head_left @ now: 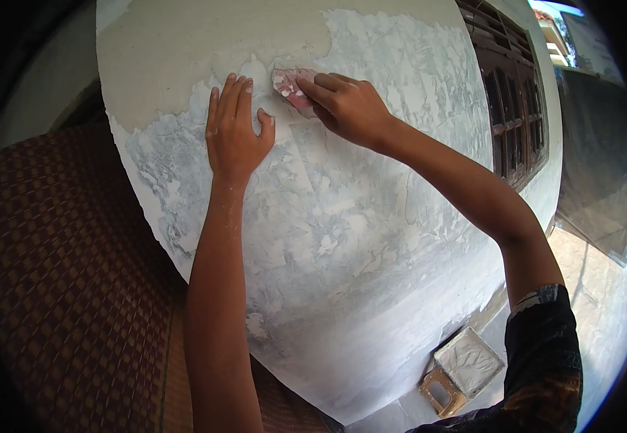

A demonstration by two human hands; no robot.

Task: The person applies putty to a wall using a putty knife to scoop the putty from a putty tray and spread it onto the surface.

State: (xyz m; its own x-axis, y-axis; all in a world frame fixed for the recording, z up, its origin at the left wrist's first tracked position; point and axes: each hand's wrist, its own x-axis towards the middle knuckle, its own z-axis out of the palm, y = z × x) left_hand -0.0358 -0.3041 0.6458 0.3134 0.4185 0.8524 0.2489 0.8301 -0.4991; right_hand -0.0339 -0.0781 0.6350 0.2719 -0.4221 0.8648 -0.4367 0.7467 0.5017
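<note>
My right hand [346,108] grips a flat pinkish-red scraper [294,85] spotted with white, its face against the upper part of the wall [342,209]. Patchy white and grey filler covers much of that wall, with a smoother beige area above. To the left of the scraper, my left hand [237,133] rests against the wall, fingers pointing up and thumb apart, holding nothing.
A brown woven surface [68,267] fills the left side. Below right, a tray of pale paste [470,361] sits on a small brown stool [441,392]. A dark wooden window [511,101] is in the wall at the upper right.
</note>
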